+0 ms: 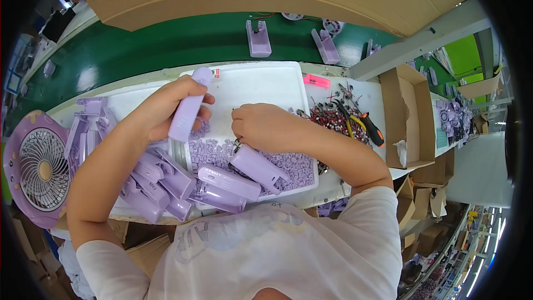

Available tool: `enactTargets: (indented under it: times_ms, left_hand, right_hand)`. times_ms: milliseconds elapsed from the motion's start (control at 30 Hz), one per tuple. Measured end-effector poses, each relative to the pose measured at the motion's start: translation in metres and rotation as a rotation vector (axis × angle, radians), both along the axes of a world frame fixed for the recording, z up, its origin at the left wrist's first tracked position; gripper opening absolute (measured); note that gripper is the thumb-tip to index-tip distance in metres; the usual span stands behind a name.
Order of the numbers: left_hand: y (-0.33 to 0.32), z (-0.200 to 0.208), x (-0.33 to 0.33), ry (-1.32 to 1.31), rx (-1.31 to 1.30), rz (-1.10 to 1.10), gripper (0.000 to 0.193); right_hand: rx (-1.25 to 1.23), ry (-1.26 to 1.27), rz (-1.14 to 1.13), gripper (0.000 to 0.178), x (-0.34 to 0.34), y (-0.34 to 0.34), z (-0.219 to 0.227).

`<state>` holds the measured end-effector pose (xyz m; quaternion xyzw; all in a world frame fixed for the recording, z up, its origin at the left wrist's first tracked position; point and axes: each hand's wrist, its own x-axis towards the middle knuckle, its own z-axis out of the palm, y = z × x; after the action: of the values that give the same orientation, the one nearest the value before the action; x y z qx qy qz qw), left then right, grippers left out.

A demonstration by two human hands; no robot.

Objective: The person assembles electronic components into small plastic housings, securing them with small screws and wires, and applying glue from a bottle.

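Observation:
My left hand (166, 108) grips a long lilac plastic housing (187, 110), held upright over the white tray (261, 86). My right hand (261, 126) is closed on a small dark part at the tray's middle, just above another lilac housing (256, 168) lying tilted on the tray. A heap of small lilac buttons (291, 164) covers the tray's near half. Two more lilac housings (225, 186) lie at the tray's front edge.
A pile of lilac housings (152, 180) lies left of the tray, with a lilac desk fan (36, 166) beyond it. Right of the tray are wired parts (330, 118), pliers (363, 122) and an open cardboard box (413, 114). Behind runs a green conveyor (166, 41) carrying lilac parts (258, 39).

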<state>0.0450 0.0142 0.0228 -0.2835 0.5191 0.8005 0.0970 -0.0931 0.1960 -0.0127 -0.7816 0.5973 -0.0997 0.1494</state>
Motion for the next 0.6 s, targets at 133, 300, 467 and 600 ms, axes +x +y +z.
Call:
enactTargets:
  times_ms: [133, 300, 467, 600]
  left_hand:
    - [0.006, 0.003, -0.002, 0.053, 0.223, 0.101, 0.039]
    - [0.009, -0.001, 0.0, -0.025, 0.199, 0.085, 0.041]
    - [0.014, 0.0, 0.003, -0.037, 0.217, 0.039, 0.038]
    - [0.024, 0.005, -0.001, -0.034, 0.214, 0.046, 0.041]
  right_hand:
    - [-0.089, 0.078, -0.011, 0.013, 0.0, 0.007, -0.001]
    - [-0.033, 0.154, -0.033, 0.012, 0.001, 0.009, 0.006]
    - [-0.106, 0.142, -0.063, 0.009, -0.004, 0.007, 0.005]
    - [-0.289, 0.023, -0.199, 0.008, -0.01, 0.002, 0.003]
